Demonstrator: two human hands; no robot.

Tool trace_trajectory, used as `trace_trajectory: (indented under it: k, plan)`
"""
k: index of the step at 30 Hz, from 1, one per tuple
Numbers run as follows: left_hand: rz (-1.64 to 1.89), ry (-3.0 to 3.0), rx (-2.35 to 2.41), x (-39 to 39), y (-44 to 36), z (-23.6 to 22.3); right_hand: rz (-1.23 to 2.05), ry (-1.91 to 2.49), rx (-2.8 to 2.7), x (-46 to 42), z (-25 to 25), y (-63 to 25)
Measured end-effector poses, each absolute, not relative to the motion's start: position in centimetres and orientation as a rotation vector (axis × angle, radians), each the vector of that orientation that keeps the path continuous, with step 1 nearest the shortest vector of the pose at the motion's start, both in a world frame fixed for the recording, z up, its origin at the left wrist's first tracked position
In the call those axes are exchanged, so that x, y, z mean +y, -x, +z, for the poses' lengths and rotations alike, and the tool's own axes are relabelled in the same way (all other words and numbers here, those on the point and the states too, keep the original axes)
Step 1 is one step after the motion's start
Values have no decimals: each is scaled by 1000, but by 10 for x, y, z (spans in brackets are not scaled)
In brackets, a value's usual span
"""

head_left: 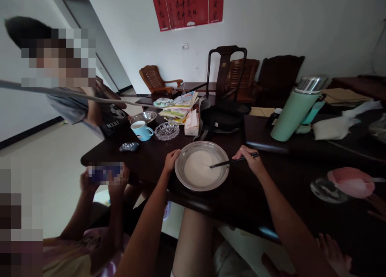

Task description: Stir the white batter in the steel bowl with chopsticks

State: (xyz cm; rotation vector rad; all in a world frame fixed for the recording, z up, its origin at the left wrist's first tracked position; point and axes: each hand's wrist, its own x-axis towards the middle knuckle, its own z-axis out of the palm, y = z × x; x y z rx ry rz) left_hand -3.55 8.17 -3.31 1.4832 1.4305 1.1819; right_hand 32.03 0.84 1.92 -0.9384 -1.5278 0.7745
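Note:
A wide stainless steel bowl [179, 173] stands on the dark table near its front edge, with a pale, creamy batter-like mixture [197, 168] in it. My left hand [171, 160] grips the bowl's rim at its left side. Dark chopsticks [224, 163] slant from my right hand [249, 158], which is closed around their upper end. Their tips dip into the mixture near the middle of the bowl. Whether they are one stick or a pair held together is hard to tell.
Behind the bowl are a tissue pack [192, 123], a glass dish [167, 131], a blue mug [141, 131] and a black bag [224, 118]. A green thermos [297, 112] stands right; a pink bowl [351, 180] lies nearer. One person [111, 116] stands left; another's hands [117, 180] hold a phone.

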Motion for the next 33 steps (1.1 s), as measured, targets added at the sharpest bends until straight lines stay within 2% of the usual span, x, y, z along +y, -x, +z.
trace_trajectory:
  k: [3, 7, 10, 13, 17, 20, 24, 27, 30, 33]
  plan:
    - [1190, -1489, 1408, 81, 35, -33, 917, 884, -1612, 5, 18, -313]
    - [1200, -1487, 1398, 81, 34, -32, 800, 880, -1851, 2, 17, -295]
    - [1210, -1482, 1393, 80, 32, -31, 682, 952, -1718, 4, 19, -303]
    - [1216, -1485, 1388, 80, 32, -30, 755, 964, -1536, 5, 22, -316]
    - [1214, -1494, 1395, 80, 33, -30, 894, 906, -1672, 2, 20, -306]
    - [1204, -1503, 1397, 80, 34, -31, 788, 911, -1824, 2, 18, -295]
    - [1202, -1502, 1388, 80, 34, -32, 655, 982, -1639, 6, 18, -307]
    - [1210, -1490, 1388, 79, 33, -32, 758, 953, -1519, 5, 20, -316]
    - [1210, -1480, 1394, 79, 32, -32, 844, 916, -1677, 2, 18, -306]
    - [1208, -1481, 1404, 80, 33, -32, 779, 909, -1844, 1, 16, -296]
